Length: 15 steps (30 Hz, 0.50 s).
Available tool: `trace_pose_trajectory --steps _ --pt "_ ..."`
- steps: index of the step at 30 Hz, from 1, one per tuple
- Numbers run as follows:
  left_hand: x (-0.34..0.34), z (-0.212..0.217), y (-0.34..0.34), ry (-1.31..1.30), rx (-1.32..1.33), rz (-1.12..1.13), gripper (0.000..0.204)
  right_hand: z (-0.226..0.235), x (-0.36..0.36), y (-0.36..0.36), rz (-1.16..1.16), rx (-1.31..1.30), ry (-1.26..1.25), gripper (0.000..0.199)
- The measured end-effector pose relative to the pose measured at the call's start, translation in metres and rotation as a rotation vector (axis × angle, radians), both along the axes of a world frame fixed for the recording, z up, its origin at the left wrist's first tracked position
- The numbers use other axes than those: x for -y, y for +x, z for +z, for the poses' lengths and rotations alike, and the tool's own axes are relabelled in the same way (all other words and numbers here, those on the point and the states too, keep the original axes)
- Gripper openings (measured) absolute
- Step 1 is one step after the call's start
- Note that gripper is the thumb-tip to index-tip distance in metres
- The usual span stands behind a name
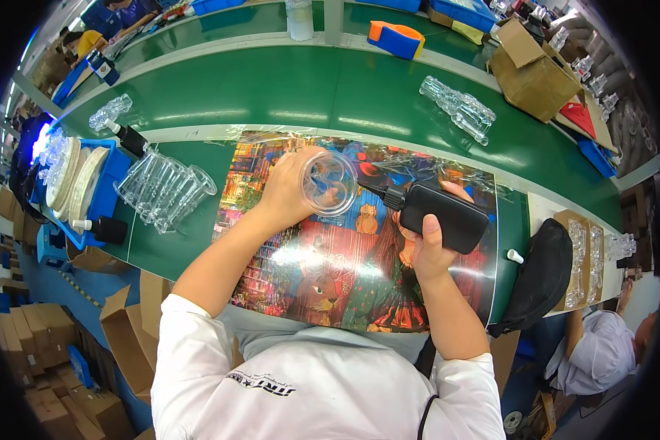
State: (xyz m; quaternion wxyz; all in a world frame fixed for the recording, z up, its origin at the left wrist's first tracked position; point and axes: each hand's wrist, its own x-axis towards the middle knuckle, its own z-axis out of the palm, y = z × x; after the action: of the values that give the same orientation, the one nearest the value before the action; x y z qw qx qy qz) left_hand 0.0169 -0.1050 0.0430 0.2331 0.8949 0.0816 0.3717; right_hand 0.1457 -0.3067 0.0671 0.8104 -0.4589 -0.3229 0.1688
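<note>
My left hand (290, 189) is closed around a clear, round-mouthed glass piece (330, 183), its open end facing up toward me. My right hand (434, 246) grips a black squeeze bottle (447, 217), tilted so its thin nozzle points left at the rim of the glass. Whether the nozzle tip touches the rim I cannot tell. Both hands are above a glossy, colourful printed mat (330, 271) on the green bench. Left of the mat, several clear glass pieces (165, 187) lie side by side.
A blue bin (110, 180) with pale discs stands at the left. Beyond the mat lie a clear glass piece (458, 108) and an orange-and-blue tape dispenser (396, 39). A cardboard box (535, 77) is at far right, a black pouch (539, 275) nearer. Another person (598, 352) sits at lower right.
</note>
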Motion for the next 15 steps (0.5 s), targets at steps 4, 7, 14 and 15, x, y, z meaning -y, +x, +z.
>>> trace_pose_trajectory --steps 4,7,14,15 --pt "-0.001 -0.001 0.000 0.006 -0.004 0.010 0.049 -0.012 -0.002 0.006 -0.079 0.109 -0.002 0.052" --pt "0.000 -0.001 -0.001 0.000 -0.009 0.016 0.049 -0.011 -0.002 0.004 -0.069 0.111 -0.004 0.055" --pt "-0.002 -0.001 -0.001 -0.028 -0.043 0.037 0.049 -0.011 -0.002 0.003 -0.076 0.142 -0.020 0.057" --pt "-0.002 -0.002 -0.001 -0.024 -0.039 0.041 0.049 -0.013 -0.003 0.004 -0.083 0.151 -0.024 0.057"
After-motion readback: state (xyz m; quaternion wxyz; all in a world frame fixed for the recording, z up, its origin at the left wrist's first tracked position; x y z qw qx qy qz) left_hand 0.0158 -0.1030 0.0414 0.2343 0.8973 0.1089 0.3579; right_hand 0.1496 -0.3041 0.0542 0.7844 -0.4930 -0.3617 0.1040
